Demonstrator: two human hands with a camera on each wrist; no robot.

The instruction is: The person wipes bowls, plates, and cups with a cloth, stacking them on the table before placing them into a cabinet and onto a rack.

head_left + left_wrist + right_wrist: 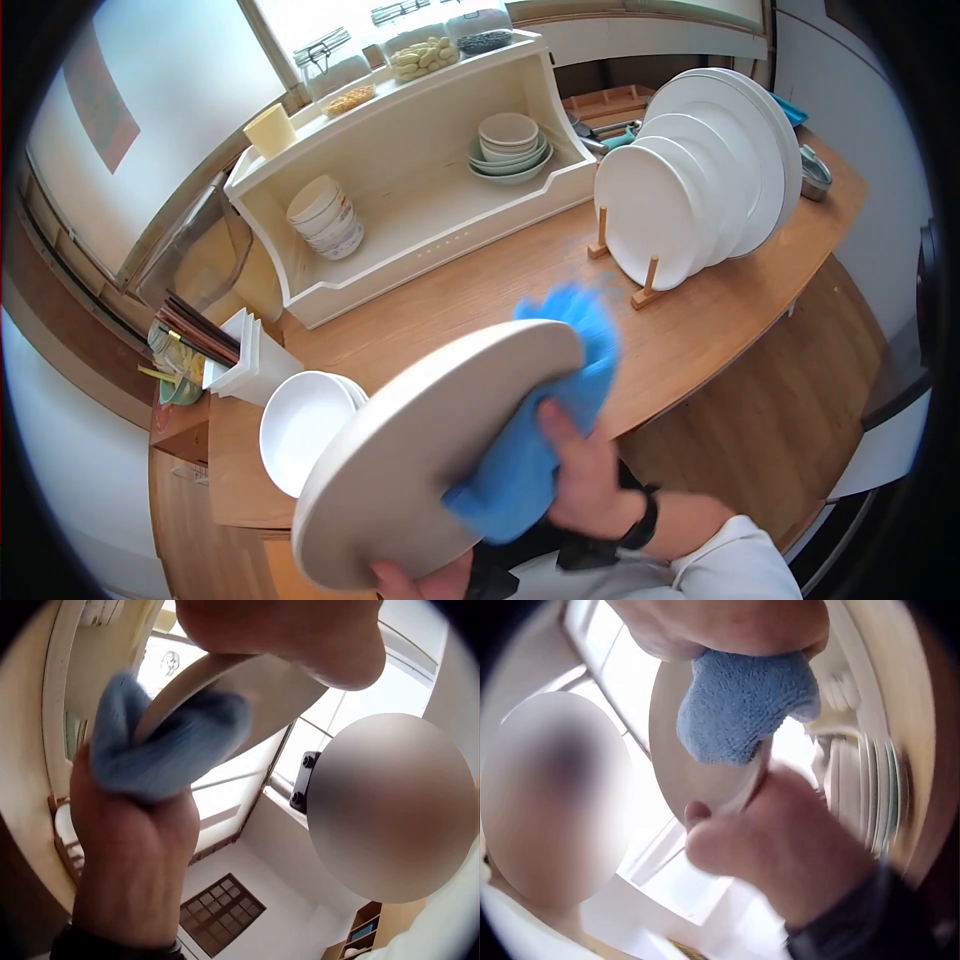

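A large off-white round plate [410, 430] is held up at a tilt over the front of the table. At its lower edge my left hand [435, 582] grips the rim, the thumb lying on the near face; the right wrist view shows this left hand [780, 832] pinching the rim. A blue cloth [525, 455] is folded over the plate's right edge. My right hand [590, 480] holds the cloth against the plate, thumb on the near side. The fingers behind the plate are hidden in the head view. In the left wrist view the cloth [165, 754] wraps both sides of the rim.
White bowls [305, 425] stand left of the plate, beside a white holder [250, 365] with chopsticks. Behind is a cream shelf [430, 265] with stacked bowls [325, 215] and glass jars [420, 55] on top. At the right, white plates [650, 210] stand upright in a wooden rack [648, 285].
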